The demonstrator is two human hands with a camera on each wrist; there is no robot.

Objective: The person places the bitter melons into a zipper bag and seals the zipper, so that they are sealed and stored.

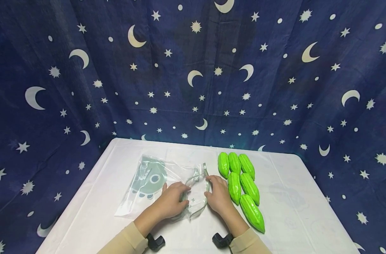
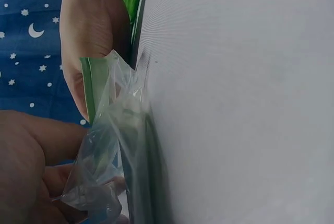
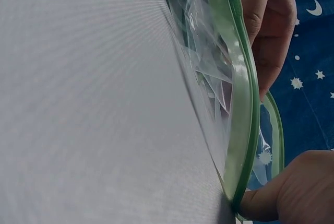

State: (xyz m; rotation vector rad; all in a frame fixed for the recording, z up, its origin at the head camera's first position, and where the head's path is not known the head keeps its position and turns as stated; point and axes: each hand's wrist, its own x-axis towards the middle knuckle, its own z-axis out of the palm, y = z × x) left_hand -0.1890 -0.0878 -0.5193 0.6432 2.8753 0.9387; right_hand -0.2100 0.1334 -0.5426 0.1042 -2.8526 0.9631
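A clear zip-lock bag [image 1: 148, 180] with a green cartoon creature printed on it lies on the white table, its mouth parted toward the right. At the mouth, my left hand [image 1: 172, 201] grips the plastic between thumb and fingers; in the left wrist view the film bunches by that hand [image 2: 31, 161]. My right hand [image 1: 219, 194] pinches the green zip edge [image 3: 245, 125], with the thumb pressed on its lower end in the right wrist view. Several bright green, ridged, pointed vegetables [image 1: 234, 187], like bitter melons, lie just right of my right hand.
The white tabletop [image 1: 285, 211] extends on both sides of the bag and the vegetables. Behind it hangs a dark blue curtain [image 1: 167, 116] with moons and stars. Black wrist-worn devices [image 1: 156, 242] sit at both cuffs.
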